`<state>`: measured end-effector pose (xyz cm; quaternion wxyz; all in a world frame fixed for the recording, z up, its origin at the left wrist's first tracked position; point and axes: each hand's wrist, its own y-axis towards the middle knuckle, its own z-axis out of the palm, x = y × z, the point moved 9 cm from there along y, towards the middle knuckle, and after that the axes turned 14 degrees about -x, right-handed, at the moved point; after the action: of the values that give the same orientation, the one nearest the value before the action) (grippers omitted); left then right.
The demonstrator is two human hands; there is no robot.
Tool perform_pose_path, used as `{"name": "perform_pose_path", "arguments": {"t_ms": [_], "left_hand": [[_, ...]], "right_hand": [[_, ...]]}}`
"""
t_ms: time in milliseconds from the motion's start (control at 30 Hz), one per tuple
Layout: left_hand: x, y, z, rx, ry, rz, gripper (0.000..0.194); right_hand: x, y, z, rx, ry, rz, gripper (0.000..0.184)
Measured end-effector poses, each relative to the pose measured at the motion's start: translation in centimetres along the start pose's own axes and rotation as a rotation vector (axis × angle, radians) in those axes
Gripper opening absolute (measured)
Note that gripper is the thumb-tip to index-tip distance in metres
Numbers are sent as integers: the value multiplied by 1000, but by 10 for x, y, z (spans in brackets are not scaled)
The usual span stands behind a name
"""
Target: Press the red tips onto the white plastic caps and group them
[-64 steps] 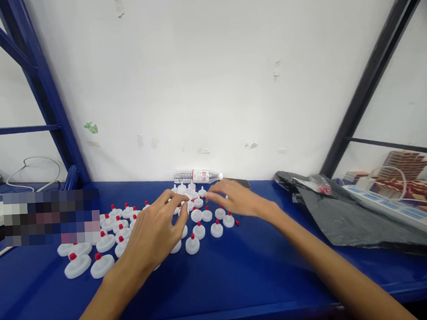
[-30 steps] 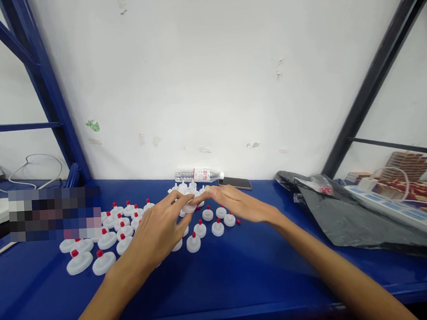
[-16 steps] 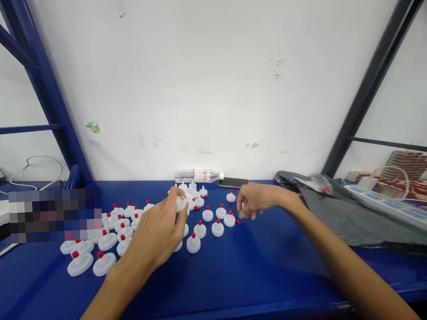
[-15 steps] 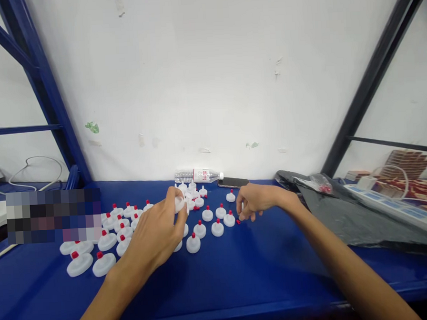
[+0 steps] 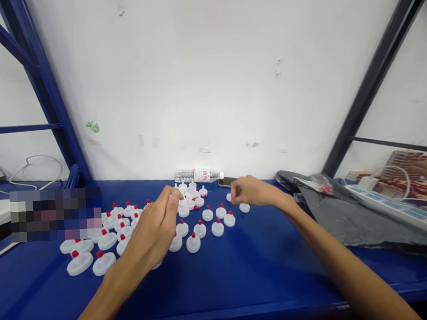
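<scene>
Near the pile of white nozzle caps, my left hand (image 5: 157,220) is closed, its thumb pressed against the bent index finger. Whatever it holds is hidden from the camera. My right hand (image 5: 249,191) is pinched and slightly blurred, and I cannot make out anything between its fingertips. Just below it, a white cap (image 5: 244,208) rests on the table with its top covered by the hand. Another white cap (image 5: 229,197) is partly hidden behind the fingers. Between my hands stand several white caps with red tips (image 5: 217,228). White caps without red tips (image 5: 191,195) are heaped farther back.
More red-tipped caps (image 5: 107,240) crowd the blue table (image 5: 241,282) at the left. A plastic bottle (image 5: 202,175) lies along the wall beside a phone (image 5: 226,182). Rightward are a dark plastic sheet (image 5: 340,210), a small clear bag (image 5: 322,185) and a power strip (image 5: 391,205).
The white cap visible in my left fingers earlier no longer shows, and that hand has shifted slightly left. My right hand has risen; the red piece near its fingertips is gone from the table.
</scene>
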<state>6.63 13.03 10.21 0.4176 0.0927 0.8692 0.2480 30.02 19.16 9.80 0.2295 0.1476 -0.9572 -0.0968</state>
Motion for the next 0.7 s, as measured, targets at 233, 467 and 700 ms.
{"name": "perform_pose_path", "arguments": {"t_ms": [233,467,700], "left_hand": [[9,4,6,11,-327,-94,39],[6,-3,21,155,-471,-182,34],[10,-10,46,316,-607,-281,39]], "right_hand": [[72,-13,-15,-342,790,-214,27],[101,-33,11,-438,1022,-220,10],[95,-39,17,-569,1053,-215,6]]}}
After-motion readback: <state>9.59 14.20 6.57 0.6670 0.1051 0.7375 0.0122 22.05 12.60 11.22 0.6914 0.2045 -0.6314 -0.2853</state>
